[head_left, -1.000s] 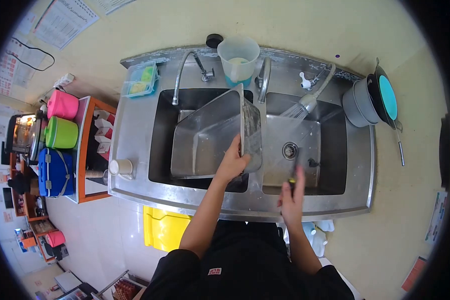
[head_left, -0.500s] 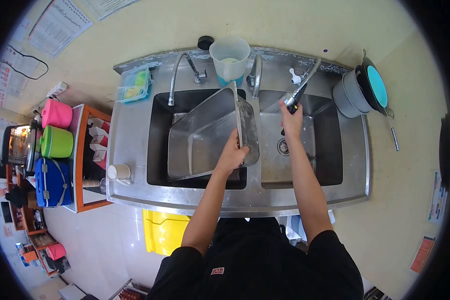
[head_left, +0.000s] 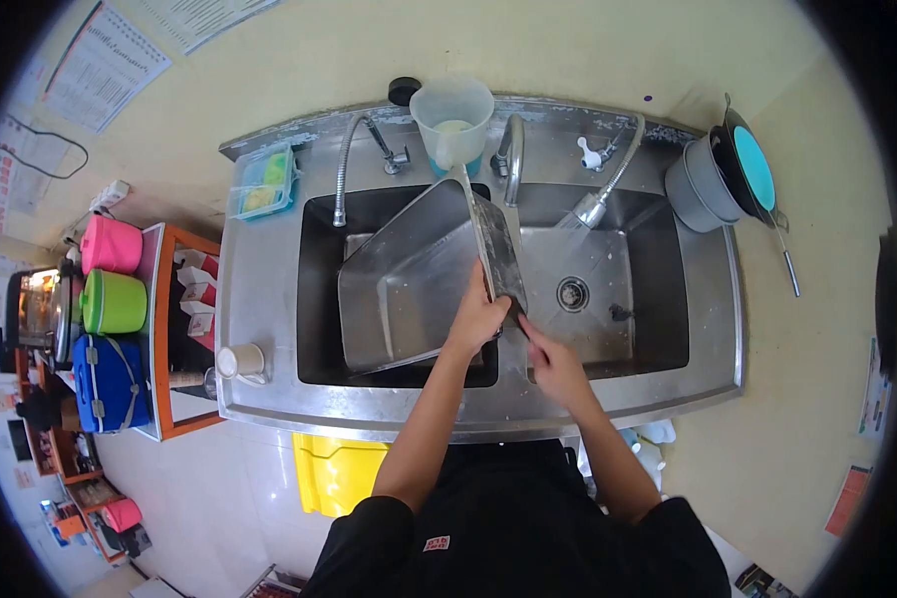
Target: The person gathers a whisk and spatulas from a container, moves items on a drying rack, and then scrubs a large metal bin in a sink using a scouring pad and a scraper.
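Note:
A deep rectangular metal pan [head_left: 409,299] stands tilted in the left sink basin [head_left: 319,214], its near-right side leaning over the divider. My left hand [head_left: 480,319] is closed on the pan's right rim. My right hand [head_left: 558,371] is closed round the dark handle of a tool [head_left: 523,323] held against the pan's outer side; its working end is hidden, so its kind does not show. The spray faucet head [head_left: 590,209] hangs on its hose over the right basin [head_left: 658,289], with water spraying from it toward the lower left.
A translucent measuring jug [head_left: 452,115] stands behind the taps. Left on the counter are a lidded plastic box [head_left: 264,184] and a white cup [head_left: 239,361]. Grey pots [head_left: 698,189] lean at the right. A yellow bin [head_left: 339,473] sits under the counter.
My right hand has let go of the spray head and moved down and left to the pan's side, now with a dark-handled tool. Water now sprays from the hanging head. My left hand keeps its hold.

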`<action>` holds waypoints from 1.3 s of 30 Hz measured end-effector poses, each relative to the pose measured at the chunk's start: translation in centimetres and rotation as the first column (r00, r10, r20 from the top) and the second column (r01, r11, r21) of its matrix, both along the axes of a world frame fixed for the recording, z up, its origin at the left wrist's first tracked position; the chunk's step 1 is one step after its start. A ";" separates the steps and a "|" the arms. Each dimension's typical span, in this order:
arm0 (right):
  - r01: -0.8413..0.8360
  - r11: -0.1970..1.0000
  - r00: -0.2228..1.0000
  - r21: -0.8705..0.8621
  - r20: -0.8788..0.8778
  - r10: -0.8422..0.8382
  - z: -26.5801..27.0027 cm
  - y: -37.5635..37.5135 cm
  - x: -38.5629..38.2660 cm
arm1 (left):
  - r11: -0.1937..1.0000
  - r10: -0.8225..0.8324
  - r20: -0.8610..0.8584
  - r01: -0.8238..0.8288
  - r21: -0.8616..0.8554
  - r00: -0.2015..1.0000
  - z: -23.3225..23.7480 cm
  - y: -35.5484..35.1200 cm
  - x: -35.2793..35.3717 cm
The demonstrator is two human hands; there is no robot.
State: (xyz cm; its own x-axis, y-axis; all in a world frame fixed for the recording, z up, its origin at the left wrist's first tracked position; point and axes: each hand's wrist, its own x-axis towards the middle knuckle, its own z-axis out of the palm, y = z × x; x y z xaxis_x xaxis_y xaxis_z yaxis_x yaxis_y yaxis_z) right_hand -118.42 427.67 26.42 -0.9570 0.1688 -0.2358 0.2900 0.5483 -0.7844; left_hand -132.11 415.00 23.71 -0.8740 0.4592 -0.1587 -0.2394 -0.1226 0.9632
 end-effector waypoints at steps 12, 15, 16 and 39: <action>-0.119 0.991 0.986 0.066 -0.108 0.126 -5.7 4.6 -11.0 | 0.985 -0.085 0.084 0.097 -0.141 0.993 1.2 -1.5 -0.3; 0.004 1.000 0.992 0.027 0.127 -0.007 -3.8 3.0 -13.5 | 0.996 -0.051 -0.047 0.048 -0.068 0.998 -1.3 -1.2 -0.2; 0.044 0.999 0.981 0.030 0.189 -0.049 -2.8 1.9 -12.6 | 0.998 -0.033 -0.116 0.027 -0.055 0.993 -1.7 -1.3 -0.4; 0.212 0.936 0.856 0.280 0.409 -0.316 -24.4 17.8 0.0 | 0.956 -0.001 -0.164 -0.047 -0.288 0.986 -2.0 -2.2 2.8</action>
State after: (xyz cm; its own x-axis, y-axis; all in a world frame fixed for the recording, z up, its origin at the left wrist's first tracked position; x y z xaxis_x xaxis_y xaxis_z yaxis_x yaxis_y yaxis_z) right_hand -118.38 445.44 2.00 -0.6726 0.4967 -0.5486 0.7340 0.5421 -0.4090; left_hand -129.27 412.79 21.68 -0.9088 0.3934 -0.1387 -0.0789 0.1644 0.9832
